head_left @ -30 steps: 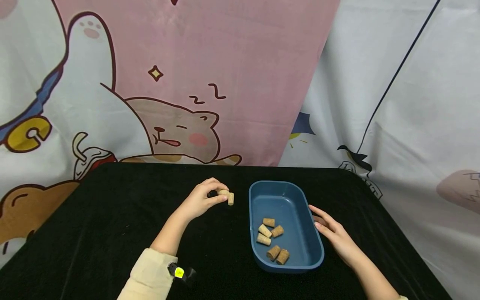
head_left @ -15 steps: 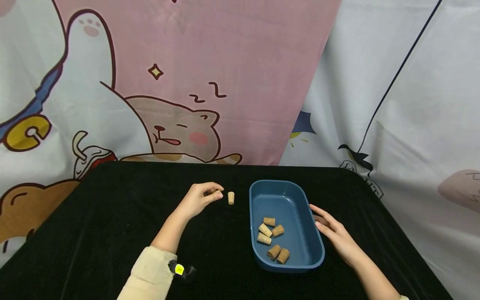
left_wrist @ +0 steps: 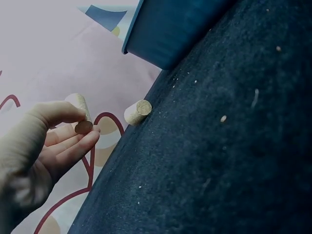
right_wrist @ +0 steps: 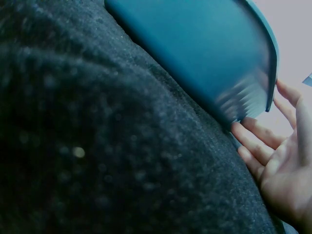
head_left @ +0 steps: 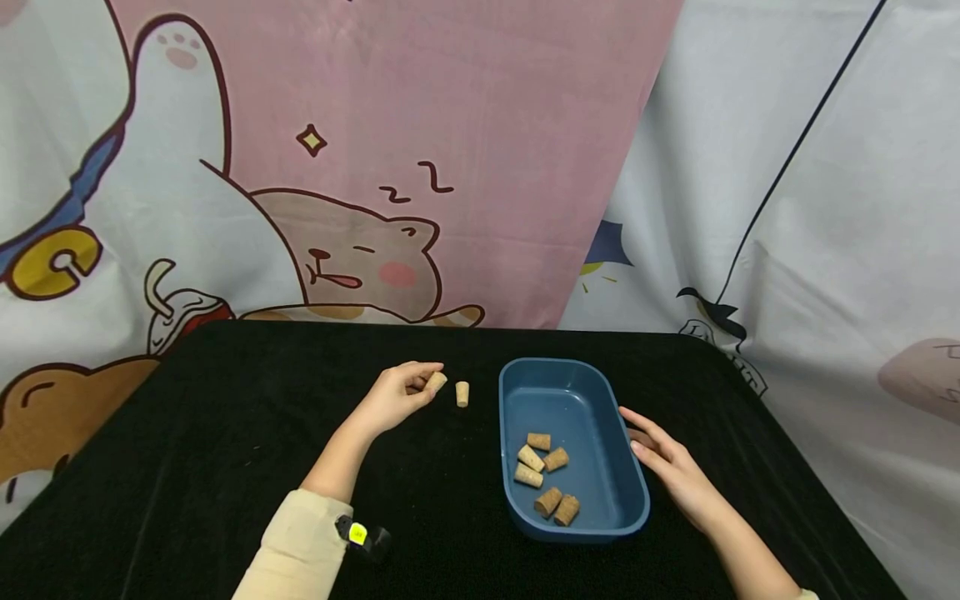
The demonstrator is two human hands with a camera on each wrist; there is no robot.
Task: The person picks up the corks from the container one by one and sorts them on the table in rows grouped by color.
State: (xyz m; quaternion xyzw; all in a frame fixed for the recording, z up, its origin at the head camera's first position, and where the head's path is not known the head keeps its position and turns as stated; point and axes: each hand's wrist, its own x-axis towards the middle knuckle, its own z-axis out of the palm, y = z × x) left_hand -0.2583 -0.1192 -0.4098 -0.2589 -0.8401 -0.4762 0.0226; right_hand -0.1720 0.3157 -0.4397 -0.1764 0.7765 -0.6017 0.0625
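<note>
My left hand pinches a pale wine cork between thumb and fingers, to the left of the blue basin. In the left wrist view that held cork points upward from the fingertips. A second pale cork stands upright on the black cloth, just right of the left fingers. The blue basin has several corks lying loose in its nearer left part. Along the basin's right side, my right hand rests with its fingers loosely extended against the wall; the right wrist view shows the fingertips at the basin's lower edge.
Black cloth covers the table, with small pale crumbs on it. Behind its far edge hangs a pink and white curtain printed with cartoon animals. A dark wrist strap sits at the left sleeve.
The left hand has drawn slightly left with its cork, away from the upright cork, which stays standing apart. Its fingers have shifted on the held cork, showing more of it. The right hand stays put.
</note>
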